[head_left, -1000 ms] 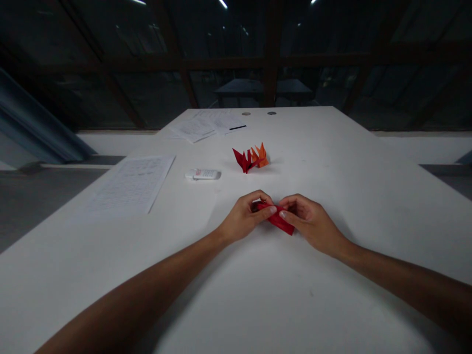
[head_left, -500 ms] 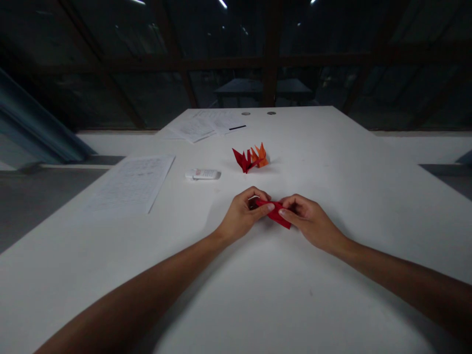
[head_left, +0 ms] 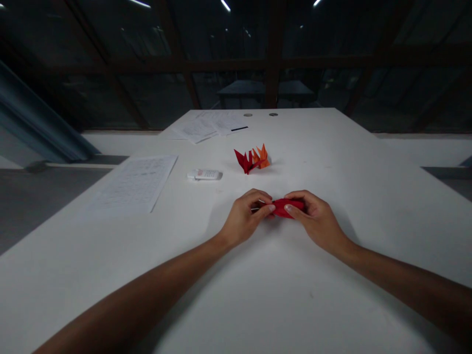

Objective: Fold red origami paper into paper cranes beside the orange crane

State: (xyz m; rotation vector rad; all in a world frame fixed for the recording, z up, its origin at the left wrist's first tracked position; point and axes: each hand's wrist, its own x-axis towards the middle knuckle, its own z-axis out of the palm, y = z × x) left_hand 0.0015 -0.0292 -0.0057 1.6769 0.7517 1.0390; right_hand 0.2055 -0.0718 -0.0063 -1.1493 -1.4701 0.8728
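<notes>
A folded piece of red paper point(head_left: 280, 207) is held between both hands, just above the white table point(head_left: 258, 295). My left hand point(head_left: 248, 212) pinches its left end between thumb and fingers. On its right side, my right hand point(head_left: 313, 214) grips it with the thumb on the near face and the fingers behind. The fingers hide part of the paper's folds. Beyond the hands stand a red origami crane point(head_left: 246, 162) and an orange origami crane point(head_left: 262, 156), close together, the red one partly in front.
A white correction tape dispenser point(head_left: 205, 175) lies left of the cranes. Farther left is a printed sheet point(head_left: 136, 179), with more papers point(head_left: 202, 125) at the back left. Two round discs point(head_left: 273, 114) sit near the far edge, before dark windows.
The red paper has turned from slanting downward right to lying nearly level, and shifted slightly right. My right hand's fingers have spread farther along its back edge. My left hand keeps its pinch.
</notes>
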